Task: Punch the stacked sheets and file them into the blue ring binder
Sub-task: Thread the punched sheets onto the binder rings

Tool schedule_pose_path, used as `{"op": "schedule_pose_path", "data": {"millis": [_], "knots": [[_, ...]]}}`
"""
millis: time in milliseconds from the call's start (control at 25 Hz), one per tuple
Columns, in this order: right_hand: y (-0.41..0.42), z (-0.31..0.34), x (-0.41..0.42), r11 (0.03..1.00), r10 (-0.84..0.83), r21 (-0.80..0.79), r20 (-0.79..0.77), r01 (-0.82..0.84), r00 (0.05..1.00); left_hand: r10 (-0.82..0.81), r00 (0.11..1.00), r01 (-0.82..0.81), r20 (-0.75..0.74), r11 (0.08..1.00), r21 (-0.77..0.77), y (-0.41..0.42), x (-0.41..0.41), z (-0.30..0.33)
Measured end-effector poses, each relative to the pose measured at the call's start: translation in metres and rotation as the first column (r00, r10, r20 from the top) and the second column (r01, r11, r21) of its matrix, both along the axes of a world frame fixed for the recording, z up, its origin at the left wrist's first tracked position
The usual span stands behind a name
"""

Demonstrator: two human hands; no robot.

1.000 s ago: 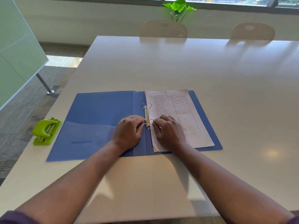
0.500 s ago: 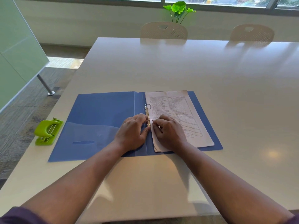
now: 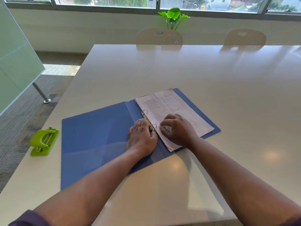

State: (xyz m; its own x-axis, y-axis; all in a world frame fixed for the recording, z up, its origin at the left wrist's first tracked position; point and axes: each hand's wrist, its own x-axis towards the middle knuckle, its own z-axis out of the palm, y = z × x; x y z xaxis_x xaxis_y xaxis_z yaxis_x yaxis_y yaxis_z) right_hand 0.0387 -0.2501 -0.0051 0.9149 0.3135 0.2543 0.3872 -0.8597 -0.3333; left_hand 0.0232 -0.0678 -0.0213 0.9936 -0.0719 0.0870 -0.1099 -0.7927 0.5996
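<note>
Metal rings [image 3: 149,119] of an open blue ring binder [image 3: 101,137] stand at centre frame between a person's two bare hands. Left hand [image 3: 142,137] lies knuckles-up on the binder's spine, fingers curled against the nearer ring; whether it actually grips the ring cannot be told from this angle. Right hand [image 3: 178,130] rests on the stacked sheets [image 3: 171,108], fingers bent, thumb and forefinger apparently pinching the paper edge beside that ring. Sheets lie on the binder's right cover, threaded on the rings, angled toward the upper right. Green hole punch [image 3: 44,141] sits at the left edge of the pale table [image 3: 211,88]. Two chairs [image 3: 158,36] and a leafy plant [image 3: 173,17] line the window at top.
</note>
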Motion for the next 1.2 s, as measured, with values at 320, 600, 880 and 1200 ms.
{"op": "schedule_pose_path", "data": {"millis": [320, 600, 880, 1200], "knots": [[-0.054, -0.010, -0.014, 0.815, -0.579, -0.039, -0.058, 0.578, 0.813, 0.030, 0.995, -0.017, -0.098, 0.990, 0.137, -0.015, 0.008, -0.006], [-0.078, -0.013, -0.028, 0.694, -0.719, -0.243, -0.192, 0.678, 0.668, 0.011, 0.998, 0.004, -0.054, 0.966, 0.257, -0.016, 0.007, -0.009], [-0.068, -0.012, -0.030, 0.731, -0.683, -0.199, -0.215, 0.653, 0.698, -0.018, 1.000, 0.021, -0.013, 0.948, 0.317, -0.015, 0.007, -0.009], [-0.056, 0.013, -0.029, 0.146, -0.418, 0.814, -0.464, 0.562, 0.781, -0.076, 0.997, 0.071, 0.002, 0.946, 0.315, -0.006, 0.018, -0.011]]}}
